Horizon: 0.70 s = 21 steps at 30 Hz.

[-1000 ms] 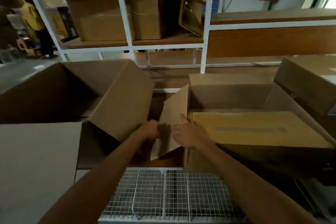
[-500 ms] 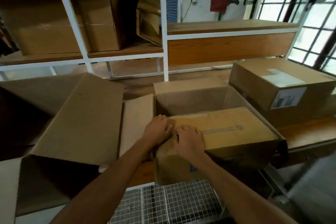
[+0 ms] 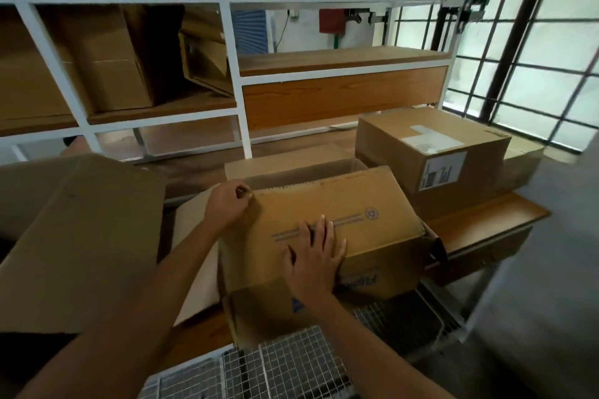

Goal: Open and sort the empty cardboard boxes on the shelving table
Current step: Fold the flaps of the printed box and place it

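Head view: left hand (image 3: 227, 204) pinches the smooth brown corrugated cardboard box's (image 3: 327, 230) flap edge; right hand (image 3: 316, 261) lies flat, fingers spread, on it. Printed lettering is unreadable.

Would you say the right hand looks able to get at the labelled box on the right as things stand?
Probably yes: the right hand lies flat on the flap, holding nothing, and the labelled box sits just beyond with nothing between.
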Motion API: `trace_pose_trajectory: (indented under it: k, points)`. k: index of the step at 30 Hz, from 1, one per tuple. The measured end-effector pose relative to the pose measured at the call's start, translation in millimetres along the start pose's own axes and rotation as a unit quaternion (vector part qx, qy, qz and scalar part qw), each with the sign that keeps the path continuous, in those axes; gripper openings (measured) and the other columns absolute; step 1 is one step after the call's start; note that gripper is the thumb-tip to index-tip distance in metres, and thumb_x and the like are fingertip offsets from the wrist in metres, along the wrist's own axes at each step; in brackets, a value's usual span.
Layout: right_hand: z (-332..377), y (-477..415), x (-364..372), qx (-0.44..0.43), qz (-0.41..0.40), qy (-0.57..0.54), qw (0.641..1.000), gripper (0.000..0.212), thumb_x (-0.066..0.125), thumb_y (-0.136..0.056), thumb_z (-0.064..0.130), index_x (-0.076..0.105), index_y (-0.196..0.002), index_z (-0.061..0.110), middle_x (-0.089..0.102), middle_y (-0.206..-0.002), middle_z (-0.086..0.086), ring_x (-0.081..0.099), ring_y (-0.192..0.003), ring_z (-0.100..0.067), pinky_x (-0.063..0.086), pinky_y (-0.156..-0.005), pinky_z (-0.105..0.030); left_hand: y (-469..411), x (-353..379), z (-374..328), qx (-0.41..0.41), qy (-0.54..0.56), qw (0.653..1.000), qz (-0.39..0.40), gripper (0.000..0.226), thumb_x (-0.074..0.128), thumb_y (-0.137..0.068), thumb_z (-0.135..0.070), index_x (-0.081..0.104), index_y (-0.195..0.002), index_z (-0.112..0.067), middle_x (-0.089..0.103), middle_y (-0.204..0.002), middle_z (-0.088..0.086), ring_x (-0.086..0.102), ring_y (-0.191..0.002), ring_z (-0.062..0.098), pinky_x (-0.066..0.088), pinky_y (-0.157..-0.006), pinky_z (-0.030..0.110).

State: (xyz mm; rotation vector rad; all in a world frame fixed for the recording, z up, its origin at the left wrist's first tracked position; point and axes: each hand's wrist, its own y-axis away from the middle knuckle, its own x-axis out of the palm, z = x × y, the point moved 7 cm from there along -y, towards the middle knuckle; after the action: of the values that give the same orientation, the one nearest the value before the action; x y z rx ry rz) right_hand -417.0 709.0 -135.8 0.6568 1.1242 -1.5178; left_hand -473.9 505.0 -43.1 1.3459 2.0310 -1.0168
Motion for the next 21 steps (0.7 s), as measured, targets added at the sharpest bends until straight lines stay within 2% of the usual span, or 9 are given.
trace_pose_trajectory:
  k: [3, 6, 9, 11, 12, 14, 16, 18, 21]
  points:
    - [-2, -7, -11, -0.036, 0.043, -0.005, 0.998, 0.074, 0.041, -0.086, 0.059, 0.019, -0.151, 0.032, 0.003, -0.164, -0.013, -0.002, -0.15, -0.037, 0.002, -0.113, -0.067, 10, -16, -5, -0.038, 0.116, 0.992, 0.009, 0.009, 0.062, -0.093, -0.012, 0.069, -0.091, -0.018, 0.065, -0.089, -0.002, 0.058, -0.086, 0.012, 0.044, -0.07, 0.02]
    - [-4, -22, -48, -0.068, 0.049, -0.006, 0.996, 0.09, 0.048, -0.087, 0.065, 0.003, -0.155, 0.029, -0.011, -0.164, -0.012, -0.013, -0.149, -0.036, 0.003, -0.114, -0.068, 26, -32, -22, -0.058, 0.218, 0.974, 0.034, 0.017, 0.059, -0.095, -0.017, 0.069, -0.088, -0.007, 0.066, -0.09, 0.013, 0.059, -0.086, 0.024, 0.046, -0.073, 0.032]
    - [-3, -36, -101, -0.122, -0.032, 0.023, 0.992, 0.108, 0.054, -0.077, 0.074, -0.005, -0.154, 0.027, -0.009, -0.164, -0.015, -0.01, -0.15, -0.036, 0.0, -0.113, -0.068, 40, -47, -49, -0.062, 0.254, 0.957, 0.123, 0.028, 0.056, -0.095, -0.031, 0.069, -0.096, -0.006, 0.064, -0.1, 0.018, 0.06, -0.095, 0.032, 0.048, -0.078, 0.04]
    - [-1, -35, -130, -0.175, -0.082, 0.074, 0.978, 0.112, 0.061, -0.068, 0.078, 0.008, -0.153, 0.027, 0.004, -0.163, -0.016, 0.002, -0.15, -0.037, -0.001, -0.111, -0.068, 51, -52, -71, -0.045, 0.238, 0.945, 0.219, 0.032, 0.06, -0.091, -0.037, 0.069, -0.103, -0.008, 0.064, -0.109, 0.013, 0.061, -0.101, 0.028, 0.05, -0.082, 0.037]
    - [0, -31, -142, -0.202, -0.102, 0.09, 0.97, 0.108, 0.064, -0.066, 0.078, 0.021, -0.15, 0.026, 0.016, -0.161, -0.016, 0.011, -0.15, -0.036, 0.001, -0.111, -0.068, 58, -53, -82, -0.027, 0.218, 0.939, 0.263, 0.032, 0.06, -0.092, -0.035, 0.069, -0.105, -0.006, 0.065, -0.109, 0.01, 0.061, -0.101, 0.026, 0.05, -0.084, 0.037]
    - [-1, -20, -163, -0.239, -0.129, 0.09, 0.958, 0.085, 0.07, -0.068, 0.069, 0.045, -0.136, 0.026, 0.046, -0.146, -0.011, 0.037, -0.14, -0.032, 0.012, -0.114, -0.067, 75, -53, -106, 0.008, 0.174, 0.926, 0.336, 0.025, 0.055, -0.097, -0.024, 0.067, -0.104, -0.002, 0.067, -0.102, 0.007, 0.062, -0.098, 0.022, 0.05, -0.086, 0.034]
    - [-6, -7, -182, -0.26, -0.14, 0.068, 0.953, 0.056, 0.073, -0.074, 0.058, 0.06, -0.117, 0.024, 0.065, -0.119, -0.003, 0.058, -0.115, -0.025, 0.032, -0.108, -0.052, 92, -48, -123, 0.017, 0.139, 0.917, 0.373, 0.024, 0.052, -0.099, -0.021, 0.069, -0.108, -0.008, 0.07, -0.107, 0.002, 0.063, -0.102, 0.018, 0.049, -0.089, 0.031]
    - [-13, 5, -195, -0.275, -0.125, 0.044, 0.952, 0.037, 0.073, -0.079, 0.052, 0.067, -0.102, 0.024, 0.07, -0.097, 0.001, 0.064, -0.092, -0.021, 0.044, -0.093, -0.042, 108, -37, -134, 0.027, 0.079, 0.916, 0.392, 0.029, 0.049, -0.1, -0.025, 0.067, -0.121, -0.015, 0.065, -0.12, 0.0, 0.059, -0.111, 0.016, 0.046, -0.094, 0.031]
    - [-26, 25, -198, -0.266, -0.011, 0.033, 0.963, 0.026, 0.064, -0.087, 0.052, 0.07, -0.096, 0.028, 0.069, -0.089, 0.006, 0.062, -0.085, -0.016, 0.045, -0.086, -0.037, 132, -3, -144, 0.033, -0.042, 0.899, 0.435, 0.036, 0.047, -0.102, -0.03, 0.056, -0.134, -0.016, 0.056, -0.131, 0.002, 0.052, -0.12, 0.019, 0.042, -0.103, 0.035]
